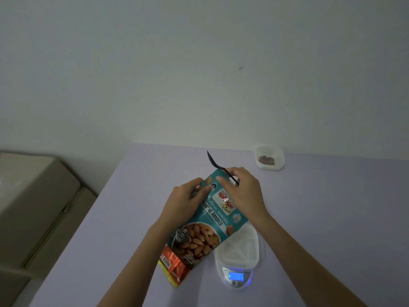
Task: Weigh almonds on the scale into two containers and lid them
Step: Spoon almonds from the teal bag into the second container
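**Left grip [189, 194] and right grip [242, 188] clamped on the almond bag [205, 227]**

Both grips pinch the far, top end of the teal bag, thumbs on its printed front and fingers curled behind. The right grip also has the handle of a black spoon [215, 165] tucked under its fingers. Most of that handle is hidden, and the spoon's bowl sticks out past the knuckles, pointing away and to the left.

The bag's mouth is covered by the two grips, so whether it is open or sealed cannot be told. Its long axis runs on a slant from the orange and yellow bottom end, near and left, up to the top end, far and right. Whether the bottom end touches the lilac surface [332, 218] cannot be told.

The bag's lower right edge hides part of a white container [242, 244] that sits on the scale [235, 283]. The scale's display glows blue, and its reading is too blurred to make out.

A second container [270, 158] stands well apart at the far right, with brown almonds dimly visible inside. Whether it has a lid on is unclear.

A beige piece of furniture [33, 196] is cut off at the left edge.
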